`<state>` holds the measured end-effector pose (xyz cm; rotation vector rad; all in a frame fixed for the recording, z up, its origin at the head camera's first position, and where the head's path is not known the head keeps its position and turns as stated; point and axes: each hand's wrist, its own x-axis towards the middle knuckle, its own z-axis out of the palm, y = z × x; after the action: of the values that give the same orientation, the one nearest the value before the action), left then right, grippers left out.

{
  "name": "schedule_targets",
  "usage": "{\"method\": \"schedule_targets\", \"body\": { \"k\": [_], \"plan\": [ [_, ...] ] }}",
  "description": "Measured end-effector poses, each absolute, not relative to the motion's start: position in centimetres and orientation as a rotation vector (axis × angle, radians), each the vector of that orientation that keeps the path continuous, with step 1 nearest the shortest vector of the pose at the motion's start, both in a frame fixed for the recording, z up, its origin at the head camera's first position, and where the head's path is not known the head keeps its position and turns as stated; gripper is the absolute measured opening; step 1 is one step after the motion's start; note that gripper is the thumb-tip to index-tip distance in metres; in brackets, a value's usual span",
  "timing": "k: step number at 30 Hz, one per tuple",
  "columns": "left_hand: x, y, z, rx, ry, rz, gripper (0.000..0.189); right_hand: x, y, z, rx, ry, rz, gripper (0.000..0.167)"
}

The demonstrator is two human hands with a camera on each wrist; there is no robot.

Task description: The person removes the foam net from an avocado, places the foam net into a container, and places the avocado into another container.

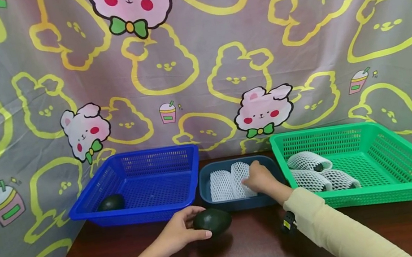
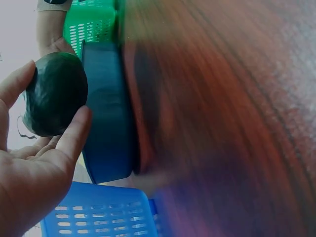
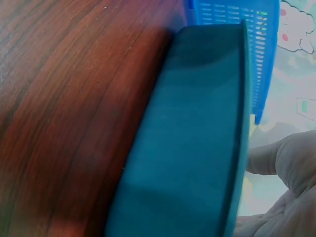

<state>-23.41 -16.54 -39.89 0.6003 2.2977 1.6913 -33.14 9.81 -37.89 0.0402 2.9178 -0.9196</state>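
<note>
My left hand [image 1: 182,230] holds a dark green avocado [image 1: 212,222] over the table, in front of the small tray. In the left wrist view, its thumb and fingers grip the avocado [image 2: 57,94] from the sides. My right hand [image 1: 259,177] reaches into the dark blue-grey tray [image 1: 239,204] and pinches the right one of two white foam net sleeves [image 1: 242,177]. The other foam net sleeve [image 1: 221,186] lies beside it. The tray wall [image 3: 187,133] hides part of the right hand's fingers in the right wrist view.
On the left stands a blue basket [image 1: 138,212] with one avocado [image 1: 111,202] in it. A green basket [image 1: 380,194] on the right holds several avocados in foam nets [image 1: 310,179]. Behind them hangs a patterned cloth [image 1: 201,102]. All containers stand on a brown wooden table [image 1: 251,252].
</note>
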Motion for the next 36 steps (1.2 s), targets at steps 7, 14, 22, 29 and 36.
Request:
{"method": "schedule_targets", "body": {
  "k": [7, 14, 22, 29, 36],
  "plan": [
    [-22.9, -16.8, -38.3, 0.619, 2.266, 1.726, 0.058, -32.5, 9.6, -36.6, -0.029, 2.928, -1.039, 0.077],
    [-23.0, -17.6, -36.9, 0.621, 2.305, 1.731, 0.058, -31.2, 8.4, -36.5, -0.176, 2.929, -1.289, 0.060],
    [-23.8, -19.3, -35.4, 0.585, 2.458, 1.718, 0.058, -30.1, 6.1, -36.5, -0.347, 2.840, -1.530, 0.047],
    [-25.1, -20.8, -34.0, 0.504, 2.586, 1.727, 0.059, -29.0, 4.2, -36.3, -0.462, 2.691, -1.616, 0.042],
    [-26.4, -22.2, -33.4, 0.372, 2.778, 1.635, 0.068, -28.5, 1.8, -36.5, -0.460, 2.552, -1.693, 0.043]
  ]
}}
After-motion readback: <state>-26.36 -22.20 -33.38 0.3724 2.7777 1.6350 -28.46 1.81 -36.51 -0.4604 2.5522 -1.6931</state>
